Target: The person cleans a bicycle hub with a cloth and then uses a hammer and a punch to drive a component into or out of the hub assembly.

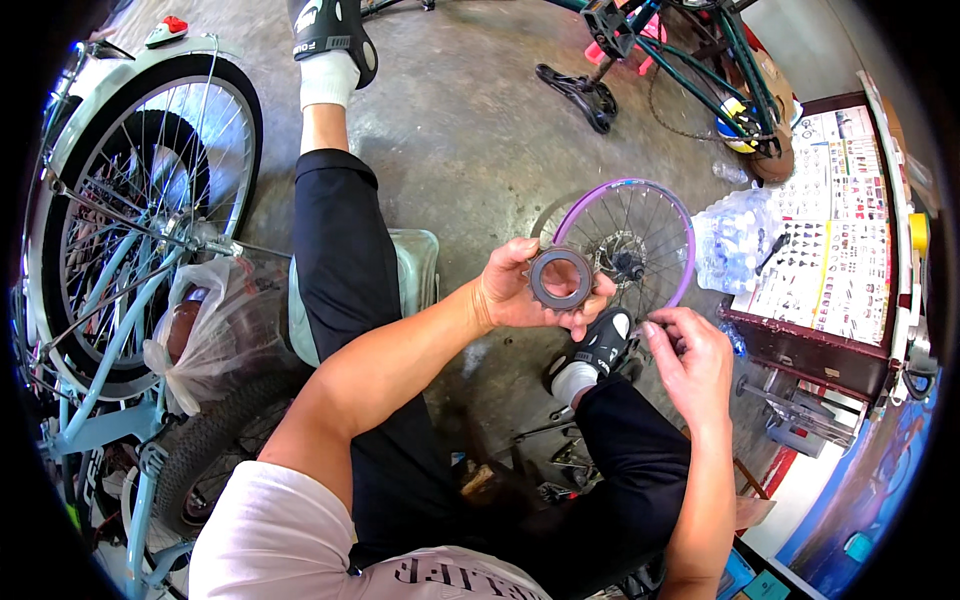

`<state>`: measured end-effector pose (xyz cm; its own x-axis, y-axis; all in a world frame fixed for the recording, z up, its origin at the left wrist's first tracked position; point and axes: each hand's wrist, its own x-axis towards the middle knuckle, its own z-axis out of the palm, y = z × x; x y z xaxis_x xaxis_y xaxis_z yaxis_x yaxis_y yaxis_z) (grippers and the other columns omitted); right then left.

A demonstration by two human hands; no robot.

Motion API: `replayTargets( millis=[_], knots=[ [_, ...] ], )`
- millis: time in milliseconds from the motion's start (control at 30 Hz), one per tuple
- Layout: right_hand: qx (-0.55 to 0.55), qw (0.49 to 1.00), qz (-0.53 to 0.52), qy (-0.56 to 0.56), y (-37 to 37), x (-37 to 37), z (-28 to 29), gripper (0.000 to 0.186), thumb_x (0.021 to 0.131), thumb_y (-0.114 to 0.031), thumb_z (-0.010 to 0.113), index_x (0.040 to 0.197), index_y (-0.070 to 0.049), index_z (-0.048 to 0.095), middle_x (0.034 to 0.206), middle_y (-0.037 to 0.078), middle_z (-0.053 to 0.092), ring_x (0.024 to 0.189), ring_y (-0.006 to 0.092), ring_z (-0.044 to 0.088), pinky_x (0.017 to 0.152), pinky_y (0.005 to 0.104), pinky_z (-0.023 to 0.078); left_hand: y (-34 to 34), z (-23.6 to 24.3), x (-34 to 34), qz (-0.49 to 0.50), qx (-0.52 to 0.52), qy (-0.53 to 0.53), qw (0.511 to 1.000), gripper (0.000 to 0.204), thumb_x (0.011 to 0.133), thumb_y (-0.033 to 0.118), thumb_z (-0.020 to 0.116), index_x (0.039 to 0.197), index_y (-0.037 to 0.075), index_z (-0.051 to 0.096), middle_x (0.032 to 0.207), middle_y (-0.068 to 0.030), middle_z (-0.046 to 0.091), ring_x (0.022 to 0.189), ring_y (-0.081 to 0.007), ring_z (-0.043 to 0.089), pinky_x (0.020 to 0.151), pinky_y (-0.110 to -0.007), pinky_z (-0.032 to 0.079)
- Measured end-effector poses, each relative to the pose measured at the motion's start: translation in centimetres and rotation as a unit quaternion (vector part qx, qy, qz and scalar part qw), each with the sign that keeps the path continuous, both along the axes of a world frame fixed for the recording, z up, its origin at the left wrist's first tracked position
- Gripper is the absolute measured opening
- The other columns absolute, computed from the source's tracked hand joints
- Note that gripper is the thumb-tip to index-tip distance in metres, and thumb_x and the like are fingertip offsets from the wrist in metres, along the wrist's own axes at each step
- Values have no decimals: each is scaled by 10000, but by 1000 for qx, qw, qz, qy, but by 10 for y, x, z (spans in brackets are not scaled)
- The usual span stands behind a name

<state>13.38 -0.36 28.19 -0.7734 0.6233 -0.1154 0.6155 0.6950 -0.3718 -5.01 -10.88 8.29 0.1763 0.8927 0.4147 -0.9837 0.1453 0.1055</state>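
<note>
My left hand (508, 288) holds up a dark, toothed metal ring with a wide round hole, a bicycle freewheel (560, 302). Thumb and fingers grip its edge, and skin shows through the hole. To the right, apart from the freewheel, is my right hand (692, 362). Its thumb and forefinger come close together, the other fingers curled; anything between the tips is too small to make out. Beyond both hands, a purple-rimmed bicycle wheel (690, 235) with a brake disc lies on the floor, partly hidden behind my left hand.
At the left stand a light-blue bicycle (110, 400) and a clear plastic bag (190, 355). A dark-green bicycle frame (740, 70) is at the upper right. A pack of clear bottles (735, 240) sits beside a chart-topped cabinet (820, 345). Metal tools (570, 460) lie between my legs.
</note>
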Motion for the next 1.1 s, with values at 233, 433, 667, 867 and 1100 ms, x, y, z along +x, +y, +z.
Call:
replayTargets(
  millis=[233, 433, 667, 867, 1100],
  knots=[
    [10, 1000, 12, 3, 0, -2, 2, 135, 898, -162, 792, 979, -68, 740, 761, 96, 678, 614, 252, 659, 586, 369, 509, -2, -3, 3, 1, -15, 6, 1000, 1025, 776, 841, 608, 1371, 8, 635, 1035, -120, 578, 952, -263, 570, 849, -466, 491],
    [100, 992, 15, 81, 1, -5, 6, 195, 828, -123, 828, 998, -70, 747, 929, 92, 632, 874, 284, 641, 765, 392, 520, 2, 12, 0, 39, -13, 41, 998, 878, 848, 678, 717, 1393, -2, 612, 1098, -117, 607, 1011, -253, 599, 935, -467, 525],
    [135, 985, 72, 76, 8, -5, -10, 366, 748, -141, 880, 1075, -90, 726, 1073, 92, 605, 1001, 305, 611, 841, 413, 520, 17, 8, 32, 134, -362, 39, 921, 457, 948, 426, 768, 1184, 47, 671, 1280, -143, 650, 1213, -278, 632, 1082, -447, 492],
    [121, 987, 101, 13, 22, -9, -38, 479, 733, -155, 889, 1161, -84, 685, 1148, 116, 597, 1080, 341, 610, 925, 437, 515, 15, -2, 46, 66, -470, 69, 878, 549, 967, 576, 667, 1166, 65, 641, 1265, -152, 656, 1217, -279, 639, 1057, -454, 471],
    [100, 989, 111, 13, 20, -6, -52, 466, 745, -174, 885, 1151, -86, 673, 1141, 105, 610, 1091, 334, 618, 927, 442, 515, 12, 10, 57, 8, -461, 94, 882, 717, 975, 683, 552, 1262, 27, 588, 1281, -140, 652, 1180, -250, 624, 1018, -428, 476]
  ],
)
